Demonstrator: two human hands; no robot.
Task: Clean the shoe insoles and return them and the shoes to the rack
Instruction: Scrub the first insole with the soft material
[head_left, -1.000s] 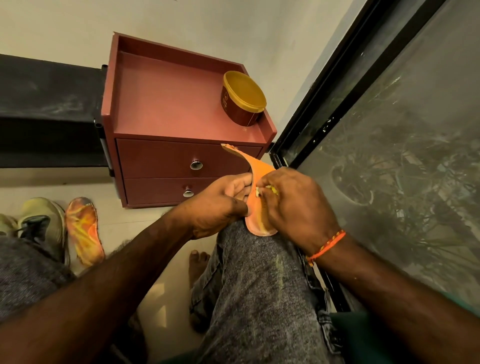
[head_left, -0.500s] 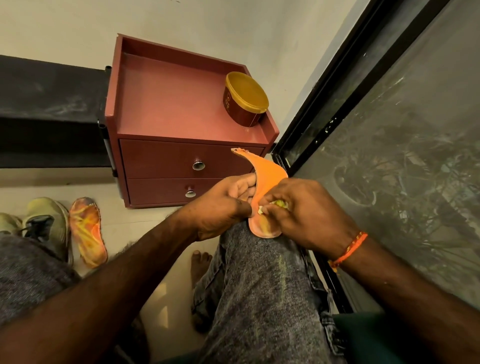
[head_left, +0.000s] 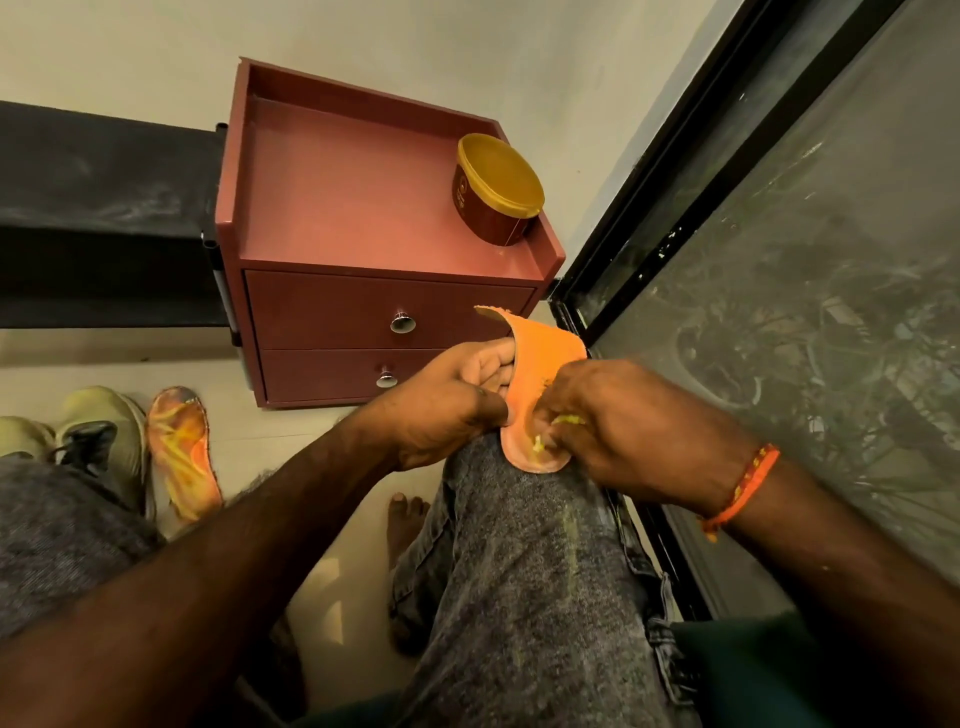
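Insole (head_left: 540, 379) now bends further over the knee than a second ago, in front of the red cabinet (head_left: 363, 218), the left hand (head_left: 447, 400) pinching its edge while the right hand (head_left: 613, 421) presses what may be a yellowish cloth scrap against its heel.

Red cabinet (head_left: 358, 208) with two drawers in front of me, against the wall. Brown tub (head_left: 496, 195) with a yellow lid sits on its top, right side. Dusty window (head_left: 810, 291) to my right.
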